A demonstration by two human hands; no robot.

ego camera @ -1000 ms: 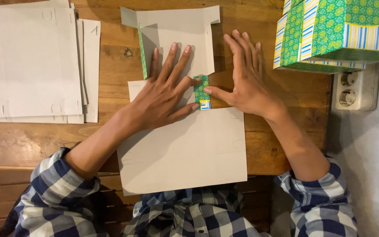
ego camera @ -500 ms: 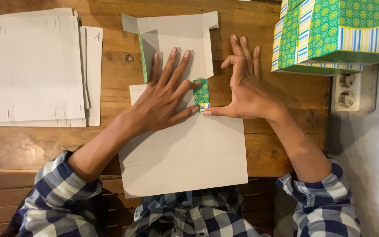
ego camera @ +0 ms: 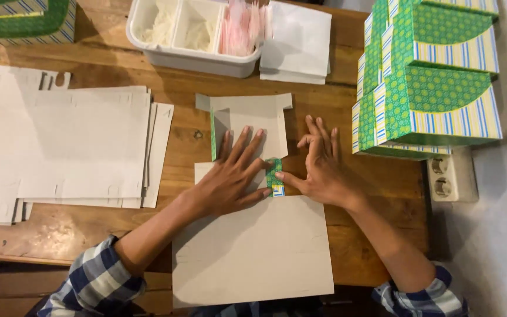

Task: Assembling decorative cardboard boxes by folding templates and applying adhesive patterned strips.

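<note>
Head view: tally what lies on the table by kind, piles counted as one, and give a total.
Cardboard blank under the hands: 1
Pile of flat blanks: 1
Groups of green patterned boxes: 2
White tray: 1
White paper stack: 1
Total: 6

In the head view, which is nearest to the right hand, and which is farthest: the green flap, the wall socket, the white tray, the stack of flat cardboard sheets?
From the right hand:
1. Green flap: touching its thumb, on its left.
2. Wall socket: to its right, at the table edge.
3. White tray: up and left, at the table's far side.
4. Stack of cardboard sheets: far left, beyond the left hand.
</note>
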